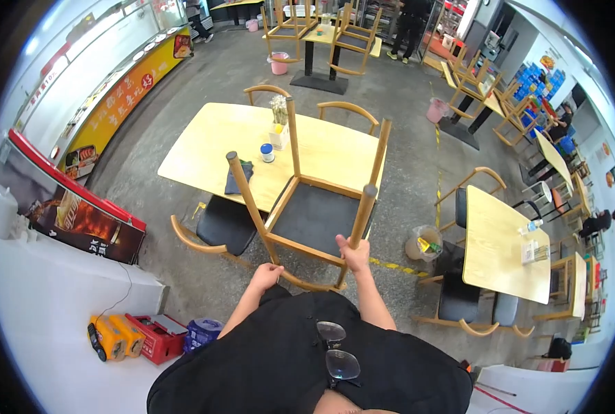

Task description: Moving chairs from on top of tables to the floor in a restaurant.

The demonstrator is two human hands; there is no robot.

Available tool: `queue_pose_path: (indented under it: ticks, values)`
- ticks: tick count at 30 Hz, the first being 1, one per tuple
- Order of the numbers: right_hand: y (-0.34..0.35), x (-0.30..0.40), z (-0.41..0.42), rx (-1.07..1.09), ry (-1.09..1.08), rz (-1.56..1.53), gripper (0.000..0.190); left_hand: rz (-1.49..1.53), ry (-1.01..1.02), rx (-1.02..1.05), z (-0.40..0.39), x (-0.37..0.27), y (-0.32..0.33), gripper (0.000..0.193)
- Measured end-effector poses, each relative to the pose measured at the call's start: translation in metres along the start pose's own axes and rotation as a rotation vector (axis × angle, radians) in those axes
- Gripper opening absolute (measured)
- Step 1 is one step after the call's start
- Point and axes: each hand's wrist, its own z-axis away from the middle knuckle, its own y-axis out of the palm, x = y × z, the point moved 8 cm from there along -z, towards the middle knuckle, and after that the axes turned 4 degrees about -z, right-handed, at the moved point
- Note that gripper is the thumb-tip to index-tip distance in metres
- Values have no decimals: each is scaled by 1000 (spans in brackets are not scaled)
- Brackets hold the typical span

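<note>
A wooden chair point(312, 212) is upside down in front of me, its legs pointing up and the dark underside of its seat facing me. My right hand point(356, 253) grips the base of its near right leg. Lower down on the left, my left hand point(267, 276) holds the chair's backrest point(307, 282) near its post. The seat overlaps the near right part of a light wood table point(199, 139); whether it rests on the top, I cannot tell. On that table are a dark folded cloth point(238, 178), a small blue-lidded jar point(267, 153) and a white holder point(278, 135) with flowers.
An upright chair point(225, 222) stands at the table's near left. Two chair backs point(349, 108) show behind its far side. To the right are a waste bin point(422, 243) and another table point(504, 248) with chairs. Upturned chairs point(356, 39) sit on a far table.
</note>
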Motion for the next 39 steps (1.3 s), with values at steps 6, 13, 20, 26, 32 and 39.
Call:
queue_pose_path:
  ticks: [6, 13, 20, 26, 32, 39]
  values:
    - [-38, 48, 8, -186, -19, -190, 44, 104, -31, -165, 3, 27, -13, 52]
    - [-44, 83, 45, -325, -73, -220, 43, 174, -49, -189, -20, 65, -27, 53]
    - [-55, 182, 92, -349, -226, -510, 36, 641, -219, 92, -17, 65, -38, 50]
    - [-62, 224, 173, -267, -354, -706, 47, 1145, -133, 377, 9, 8, -39, 45]
    - [-77, 209, 263, -384, -439, -825, 49, 1390, 150, 792, 39, -34, -79, 26]
    - [-104, 103, 371, -758, -381, -1012, 53, 1253, 256, 1148, 92, -92, -86, 21]
